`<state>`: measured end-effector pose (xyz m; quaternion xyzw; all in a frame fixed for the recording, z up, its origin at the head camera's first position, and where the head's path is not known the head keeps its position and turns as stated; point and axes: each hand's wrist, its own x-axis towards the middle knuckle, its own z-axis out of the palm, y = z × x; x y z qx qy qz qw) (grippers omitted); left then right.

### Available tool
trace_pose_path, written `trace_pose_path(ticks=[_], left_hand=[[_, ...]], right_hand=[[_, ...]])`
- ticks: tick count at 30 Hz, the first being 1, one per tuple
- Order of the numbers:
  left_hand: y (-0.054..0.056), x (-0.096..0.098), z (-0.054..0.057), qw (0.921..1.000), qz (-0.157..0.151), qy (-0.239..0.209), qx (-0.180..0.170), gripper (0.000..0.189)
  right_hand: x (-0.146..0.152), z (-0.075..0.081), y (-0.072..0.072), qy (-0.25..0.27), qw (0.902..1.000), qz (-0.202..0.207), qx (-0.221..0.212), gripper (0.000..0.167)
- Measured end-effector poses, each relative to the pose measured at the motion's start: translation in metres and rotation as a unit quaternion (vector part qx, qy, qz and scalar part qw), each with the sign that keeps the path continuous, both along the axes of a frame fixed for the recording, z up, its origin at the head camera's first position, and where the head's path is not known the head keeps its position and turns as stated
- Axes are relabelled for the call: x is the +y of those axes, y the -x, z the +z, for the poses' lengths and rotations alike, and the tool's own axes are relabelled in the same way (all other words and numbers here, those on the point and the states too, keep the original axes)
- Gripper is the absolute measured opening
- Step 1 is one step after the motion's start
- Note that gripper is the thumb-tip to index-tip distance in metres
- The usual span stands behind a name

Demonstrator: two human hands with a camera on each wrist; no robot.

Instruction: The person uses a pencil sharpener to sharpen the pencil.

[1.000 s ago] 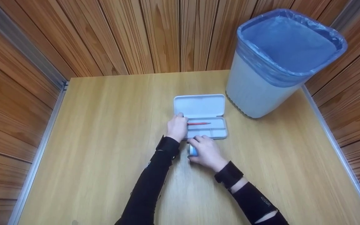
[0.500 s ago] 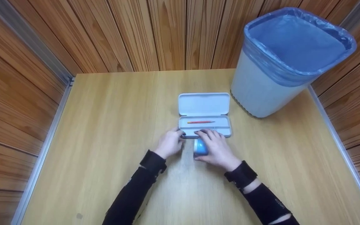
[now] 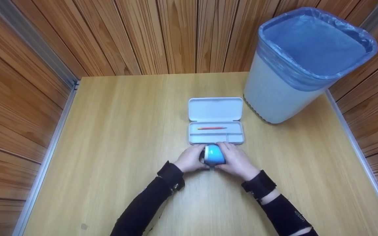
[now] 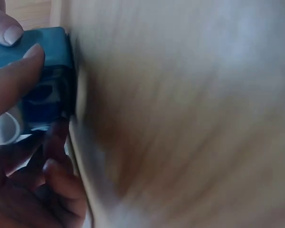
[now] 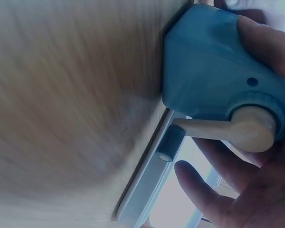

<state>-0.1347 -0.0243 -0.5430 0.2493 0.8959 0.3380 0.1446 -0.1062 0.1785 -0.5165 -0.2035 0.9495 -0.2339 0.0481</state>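
A blue crank pencil sharpener sits on the table just in front of an open pencil case. My left hand grips it from the left, thumb and fingers around its front end. From the other side my right hand holds the body. In the right wrist view, the cream crank with its teal knob sticks out under my right palm, beside the case's edge. A red pencil lies in the upper long compartment of the case.
A pale waste bin lined with a blue bag stands at the back right, close to the case. Wood-panelled walls enclose the table at the back and both sides.
My left hand has drawn back from the left side of the case and come around the sharpener. The pencil now shows whole in the case. My right hand has stayed on the sharpener.
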Motion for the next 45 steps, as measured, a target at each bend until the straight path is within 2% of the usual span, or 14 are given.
trace_pose_path(ticks=[4,14,17,20,23,26,30,35,38,40,41,42,44,45], left_hand=[[0.003,-0.001,-0.004,0.9999,0.001,-0.007,0.008,0.062],[0.002,-0.006,0.000,0.9974,0.010,0.048,0.053,0.051],[0.002,-0.020,0.002,0.9972,0.011,0.052,0.053,0.057],[0.001,-0.042,0.007,0.9972,0.035,0.050,0.044,0.066],[-0.002,-0.061,0.012,0.9969,0.061,0.037,0.034,0.069],[-0.005,-0.071,0.017,0.9970,0.066,0.020,0.036,0.067],[-0.007,-0.073,0.022,0.9970,0.068,-0.001,0.038,0.065],[-0.009,-0.069,0.030,0.9959,0.076,-0.047,0.012,0.064],[-0.011,-0.067,0.034,0.9945,0.078,-0.069,0.008,0.065],[-0.014,-0.068,0.037,0.9935,0.081,-0.079,0.012,0.065],[-0.015,-0.069,0.038,0.9931,0.083,-0.082,0.015,0.064],[-0.016,-0.070,0.039,0.9926,0.085,-0.085,0.018,0.064],[-0.018,-0.072,0.040,0.9915,0.090,-0.091,0.024,0.064],[-0.019,-0.073,0.040,0.9909,0.092,-0.095,0.025,0.063]], right_hand=[[-0.001,0.001,-0.002,0.011,0.9999,0.007,0.009,0.071],[-0.003,0.004,-0.004,0.021,0.9995,0.017,0.018,0.070],[-0.003,0.004,-0.004,0.018,0.9997,0.011,0.009,0.072],[-0.003,0.004,-0.003,0.012,0.9999,0.006,-0.003,0.074],[-0.002,0.005,-0.003,0.006,0.9999,-0.002,-0.011,0.075],[-0.001,0.006,-0.003,0.004,0.9997,-0.012,-0.019,0.076],[-0.001,0.005,-0.003,0.011,0.9995,-0.017,-0.026,0.077],[0.000,-0.001,-0.002,0.038,0.9988,-0.013,-0.028,0.086],[0.006,-0.001,-0.001,0.079,0.9967,0.005,0.018,0.091],[0.015,0.004,0.003,0.132,0.9856,0.027,0.103,0.086],[0.028,-0.003,0.014,0.164,0.9713,0.037,0.169,0.080],[0.036,0.006,0.018,0.184,0.9522,0.031,0.242,0.073],[0.057,0.031,0.029,0.214,0.8994,-0.012,0.381,0.059],[0.069,0.047,0.034,0.224,0.8737,-0.047,0.429,0.057]])
